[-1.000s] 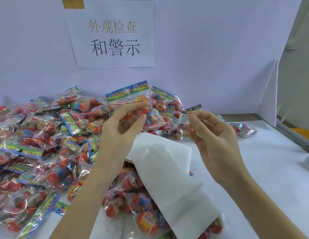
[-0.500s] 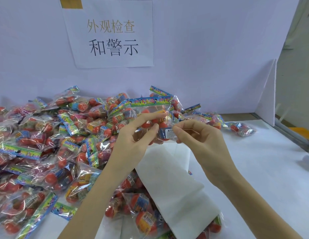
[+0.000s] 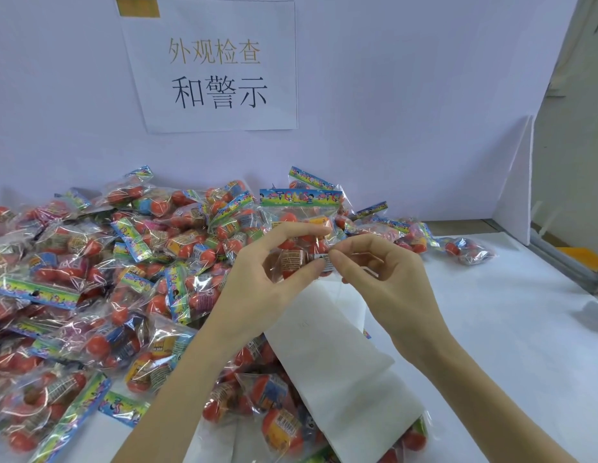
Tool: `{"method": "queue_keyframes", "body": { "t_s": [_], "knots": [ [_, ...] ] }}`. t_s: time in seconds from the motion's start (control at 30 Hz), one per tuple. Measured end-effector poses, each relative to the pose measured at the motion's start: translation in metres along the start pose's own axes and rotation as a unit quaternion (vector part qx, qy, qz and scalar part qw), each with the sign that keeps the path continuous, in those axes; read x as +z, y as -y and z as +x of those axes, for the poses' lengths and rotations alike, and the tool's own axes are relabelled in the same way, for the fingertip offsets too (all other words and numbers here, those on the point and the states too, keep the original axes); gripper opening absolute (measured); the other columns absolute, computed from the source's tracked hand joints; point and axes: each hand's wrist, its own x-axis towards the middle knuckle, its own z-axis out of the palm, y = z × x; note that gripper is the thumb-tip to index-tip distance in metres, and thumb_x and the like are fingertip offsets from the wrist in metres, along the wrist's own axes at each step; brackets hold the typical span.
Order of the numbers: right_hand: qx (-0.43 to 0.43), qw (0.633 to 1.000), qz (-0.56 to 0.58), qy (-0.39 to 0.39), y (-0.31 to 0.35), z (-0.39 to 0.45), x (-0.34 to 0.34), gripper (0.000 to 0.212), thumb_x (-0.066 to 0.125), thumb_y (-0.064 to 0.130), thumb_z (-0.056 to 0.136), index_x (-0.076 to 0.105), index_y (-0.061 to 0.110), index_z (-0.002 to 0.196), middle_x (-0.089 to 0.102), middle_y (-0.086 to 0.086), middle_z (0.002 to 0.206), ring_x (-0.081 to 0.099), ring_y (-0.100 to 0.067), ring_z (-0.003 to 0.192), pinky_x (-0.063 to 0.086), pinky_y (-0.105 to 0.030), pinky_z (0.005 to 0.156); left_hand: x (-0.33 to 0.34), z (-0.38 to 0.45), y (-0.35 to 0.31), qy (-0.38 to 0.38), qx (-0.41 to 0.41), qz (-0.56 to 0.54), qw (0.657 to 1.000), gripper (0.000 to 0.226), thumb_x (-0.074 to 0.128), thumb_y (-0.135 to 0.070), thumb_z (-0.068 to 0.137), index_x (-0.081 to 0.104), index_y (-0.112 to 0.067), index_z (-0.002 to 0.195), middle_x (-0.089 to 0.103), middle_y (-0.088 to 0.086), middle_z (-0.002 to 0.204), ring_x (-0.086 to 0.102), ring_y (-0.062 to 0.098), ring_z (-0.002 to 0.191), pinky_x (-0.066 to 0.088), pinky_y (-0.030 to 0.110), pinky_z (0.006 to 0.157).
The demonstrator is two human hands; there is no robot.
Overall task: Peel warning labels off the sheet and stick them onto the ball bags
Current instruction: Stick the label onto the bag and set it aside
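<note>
My left hand (image 3: 257, 282) holds a clear ball bag (image 3: 299, 225) with a colourful header card upright above the table, thumb and fingers pinching its lower part. A small white warning label (image 3: 323, 260) lies on the bag's lower right. My right hand (image 3: 381, 279) pinches that label against the bag with thumb and forefinger. Below both hands lies the white label sheet (image 3: 334, 362), draped over other bags.
A big heap of ball bags (image 3: 90, 279) covers the left and middle of the white table (image 3: 508, 345). One lone bag (image 3: 471, 250) lies at the right rear. A paper sign (image 3: 217, 65) hangs on the back wall. A white partition (image 3: 514, 195) stands right.
My hands came together: the right hand brought the label from mid-air onto the bag, and the left hand shifted the bag to the right to meet it.
</note>
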Motion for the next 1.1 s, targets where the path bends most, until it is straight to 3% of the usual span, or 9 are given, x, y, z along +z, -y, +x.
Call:
{"method": "queue_keyframes", "body": {
  "t_s": [0.13, 0.2, 0.33, 0.5, 0.67, 0.83, 0.93, 1.0, 1.1],
  "knots": [
    [-0.044, 0.997, -0.005, -0.06, -0.004, -0.002, 0.006, 0.032, 0.083, 0.013, 0.088, 0.065, 0.025, 0.112, 0.07, 0.002, 0.086, 0.068, -0.017, 0.079, 0.056, -0.022, 0.071, 0.0, 0.0, 0.002, -0.002, 0.003, -0.03, 1.0, 0.041, 0.077, -0.014, 0.095, 0.07, -0.039, 0.127, 0.072, -0.012, 0.128, 0.07, 0.02, 0.115, 0.059, 0.049, 0.1],
    [-0.013, 0.997, 0.002, -0.077, -0.006, -0.002, 0.006, 0.039, 0.084, 0.024, 0.087, 0.059, 0.028, 0.117, 0.069, -0.001, 0.086, 0.069, -0.018, 0.079, 0.056, -0.025, 0.071, 0.0, 0.001, 0.003, -0.005, 0.0, -0.061, 0.998, 0.047, 0.077, -0.011, 0.095, 0.068, -0.038, 0.133, 0.071, -0.009, 0.131, 0.069, 0.021, 0.119, 0.059, 0.047, 0.101],
    [0.093, 0.994, 0.058, 0.01, -0.004, -0.002, 0.004, 0.032, 0.067, 0.041, 0.094, 0.071, 0.011, 0.104, 0.069, -0.004, 0.079, 0.064, -0.017, 0.069, 0.052, -0.029, 0.066, 0.0, 0.001, 0.002, 0.01, -0.002, -0.085, 0.996, 0.059, 0.075, -0.013, 0.097, 0.057, -0.041, 0.145, 0.063, -0.013, 0.144, 0.066, 0.022, 0.127, 0.059, 0.041, 0.102],
    [0.069, 0.994, 0.065, 0.045, -0.003, -0.006, 0.011, 0.045, 0.063, 0.052, 0.094, 0.068, 0.008, 0.104, 0.061, -0.011, 0.074, 0.055, -0.02, 0.064, 0.05, -0.028, 0.064, 0.003, 0.0, 0.0, 0.015, -0.006, -0.106, 0.994, 0.051, 0.068, -0.02, 0.1, 0.057, -0.041, 0.145, 0.063, -0.011, 0.142, 0.067, 0.024, 0.124, 0.059, 0.045, 0.1],
    [0.096, 0.982, 0.154, 0.056, -0.003, -0.008, 0.012, 0.033, 0.072, 0.038, 0.092, 0.06, 0.009, 0.089, 0.057, -0.001, 0.071, 0.048, -0.023, 0.069, 0.048, -0.027, 0.064, 0.01, -0.001, -0.001, -0.025, 0.022, -0.061, 0.998, 0.041, 0.066, -0.025, 0.101, 0.061, -0.038, 0.14, 0.065, -0.014, 0.138, 0.065, 0.011, 0.125, 0.056, 0.025, 0.099],
    [0.129, 0.954, 0.254, 0.091, 0.001, -0.007, 0.009, 0.02, 0.067, 0.026, 0.098, 0.057, 0.015, 0.084, 0.061, -0.012, 0.09, 0.051, -0.027, 0.082, 0.049, -0.029, 0.071, 0.016, -0.002, -0.003, -0.056, 0.038, -0.051, 0.996, 0.041, 0.059, -0.026, 0.105, 0.058, -0.035, 0.145, 0.064, -0.02, 0.139, 0.062, 0.009, 0.13, 0.054, 0.028, 0.105],
    [0.119, 0.967, 0.214, 0.075, 0.0, -0.007, 0.011, 0.019, 0.061, 0.025, 0.1, 0.057, 0.009, 0.091, 0.061, -0.011, 0.086, 0.051, -0.027, 0.08, 0.05, -0.028, 0.069, 0.019, -0.003, -0.003, -0.083, 0.041, -0.04, 0.995, 0.046, 0.061, -0.032, 0.104, 0.053, -0.044, 0.147, 0.062, -0.016, 0.142, 0.062, 0.014, 0.131, 0.053, 0.044, 0.109],
    [0.102, 0.978, 0.174, 0.059, -0.002, -0.007, 0.012, 0.024, 0.057, 0.027, 0.103, 0.057, 0.004, 0.095, 0.059, -0.006, 0.078, 0.053, -0.023, 0.073, 0.05, -0.026, 0.065, 0.019, -0.003, -0.001, -0.103, 0.039, -0.051, 0.993, 0.059, 0.069, -0.035, 0.099, 0.044, -0.052, 0.15, 0.065, -0.003, 0.139, 0.067, 0.021, 0.122, 0.055, 0.047, 0.106],
    [0.081, 0.989, 0.109, 0.063, -0.003, -0.006, 0.013, 0.039, 0.064, 0.04, 0.097, 0.061, 0.002, 0.104, 0.059, -0.009, 0.078, 0.052, -0.021, 0.066, 0.049, -0.028, 0.065, 0.017, -0.002, 0.003, -0.09, 0.017, -0.099, 0.991, 0.084, 0.079, -0.034, 0.092, 0.027, -0.052, 0.156, 0.074, 0.01, 0.117, 0.077, 0.029, 0.095, 0.063, 0.039, 0.087]
  ]
}}
